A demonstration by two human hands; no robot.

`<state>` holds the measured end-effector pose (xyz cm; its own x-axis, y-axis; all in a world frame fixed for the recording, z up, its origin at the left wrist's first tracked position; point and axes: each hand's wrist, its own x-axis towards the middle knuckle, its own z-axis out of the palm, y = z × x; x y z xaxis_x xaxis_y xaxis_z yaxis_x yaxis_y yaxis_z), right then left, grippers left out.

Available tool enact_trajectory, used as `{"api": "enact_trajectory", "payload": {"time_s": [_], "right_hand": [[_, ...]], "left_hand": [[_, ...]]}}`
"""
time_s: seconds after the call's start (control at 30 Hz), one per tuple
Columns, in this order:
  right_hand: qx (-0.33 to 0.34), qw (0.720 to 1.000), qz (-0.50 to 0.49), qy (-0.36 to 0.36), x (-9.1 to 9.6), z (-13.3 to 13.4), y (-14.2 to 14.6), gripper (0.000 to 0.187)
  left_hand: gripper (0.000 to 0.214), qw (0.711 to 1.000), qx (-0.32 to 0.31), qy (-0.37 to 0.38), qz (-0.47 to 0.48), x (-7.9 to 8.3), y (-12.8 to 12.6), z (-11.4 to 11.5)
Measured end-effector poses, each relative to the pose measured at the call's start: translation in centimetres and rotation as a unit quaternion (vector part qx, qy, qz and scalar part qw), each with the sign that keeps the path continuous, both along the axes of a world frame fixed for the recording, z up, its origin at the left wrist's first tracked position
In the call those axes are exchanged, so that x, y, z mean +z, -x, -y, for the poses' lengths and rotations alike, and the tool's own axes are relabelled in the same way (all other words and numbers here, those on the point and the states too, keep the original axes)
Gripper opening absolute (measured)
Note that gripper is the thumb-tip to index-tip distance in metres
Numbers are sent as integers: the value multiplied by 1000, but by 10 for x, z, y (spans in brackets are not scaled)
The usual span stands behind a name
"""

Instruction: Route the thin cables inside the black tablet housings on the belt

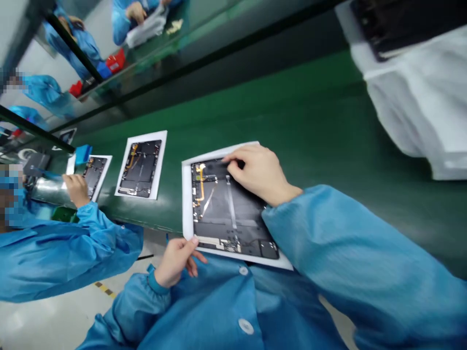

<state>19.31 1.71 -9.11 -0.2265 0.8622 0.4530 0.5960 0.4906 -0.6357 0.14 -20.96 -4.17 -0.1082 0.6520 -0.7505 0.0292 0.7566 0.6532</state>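
At the white sheet's near-left corner, the left hand pinched its edge; the curled right hand, grip unclear, hid part of the device.

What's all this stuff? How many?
Closest open device: one, black, centre
Other open devices: two clear, black, left
Sheets: three clear, white, under devices
Belt: one, green, under sheets
Dark panel: one, black, upper right
Wrapping: uncountable, white, upper right
Small things: at least two, red, upper left
Background people: several, blue clothes, upper left
Neighbour's hand: one, blue sleeve, left
Left hand: one, blue sleeve, at closest device's lower left
Right hand: one, blue sleeve, at same device's top
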Motion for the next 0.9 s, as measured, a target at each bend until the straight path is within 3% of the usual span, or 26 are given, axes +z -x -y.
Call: {"api": "enact_trajectory", "payload": {"time_s": [0.17, 0.37, 0.47, 0.63, 0.77, 0.9], "right_hand": [[11, 999, -38, -19, -14, -3, 6, 24], [-39, 995, -89, -21, -4, -1, 2, 23], [-57, 994, -95, -6, 3, 1, 0, 25], [-37, 995, -92, 13, 4, 3, 5, 26], [-19, 996, -88, 10, -1, 4, 12, 26], [-8, 997, -76, 16, -3, 4, 16, 28]], "left_hand": [[78, 995, 79, -11, 63, -11, -13, 5], [73, 983, 74, -151, -72, 11, -8, -4], [66, 964, 72, -208, -147, 30, 23, -26], [49, 928, 101, -261, -245, 62, 111, -83], [37, 921, 168, -244, -253, 84, 172, -116], [36, 928, 166, -214, -256, 93, 201, -126]]}}
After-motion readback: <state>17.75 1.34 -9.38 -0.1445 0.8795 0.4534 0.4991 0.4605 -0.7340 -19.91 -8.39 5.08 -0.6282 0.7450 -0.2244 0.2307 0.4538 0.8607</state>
